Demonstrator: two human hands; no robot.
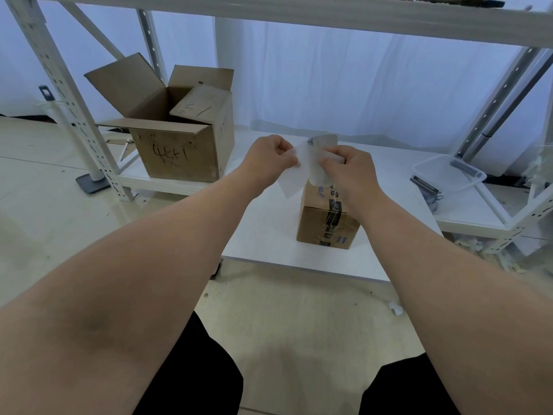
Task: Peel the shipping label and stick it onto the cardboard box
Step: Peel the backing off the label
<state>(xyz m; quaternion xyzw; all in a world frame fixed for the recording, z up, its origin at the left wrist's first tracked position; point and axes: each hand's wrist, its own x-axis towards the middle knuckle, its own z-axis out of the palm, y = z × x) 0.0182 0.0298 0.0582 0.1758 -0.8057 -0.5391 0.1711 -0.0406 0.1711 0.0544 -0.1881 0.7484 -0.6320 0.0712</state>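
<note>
I see the left grip (266, 163) and right grip (350, 172) both pinching the shipping label (302, 163), held just above the taped cardboard box (326, 223), which stands on the white tabletop (263, 235). An open carton (179, 145) sits on the low rack shelf (155, 184) at left and 1 clear tub (446, 175) at right. A white curtain (329, 79) hangs behind, with beige floor (299, 319) below.

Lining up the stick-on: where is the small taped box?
In the head view, the small taped box stands on the white table, right of centre, just under the right hand and the label.
</note>
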